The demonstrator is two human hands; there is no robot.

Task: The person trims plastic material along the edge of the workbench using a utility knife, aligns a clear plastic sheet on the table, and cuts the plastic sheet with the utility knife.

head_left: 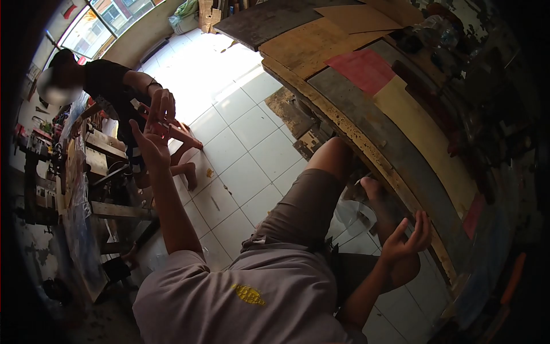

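My left hand (153, 150) is raised at the left, palm up, with the thumb apart from the palm. Its other fingers overlap a co-worker's hand (162, 108), and a small red thing (165, 131) shows between the two; which hand has it is unclear. Over on the right, my right hand (405, 241) is held palm up with fingers spread and nothing in it. It hovers beside the near edge of a long workbench (366, 146), above my bent leg.
A co-worker in dark clothes (106, 80) leans in from the left beside a cluttered tool rack (43, 135). Red sheet (361, 70) and yellow sheet (421, 123) lie on the workbench. White floor tiles (252, 126) run between. A clear plastic bag (352, 213) lies beneath the bench edge.
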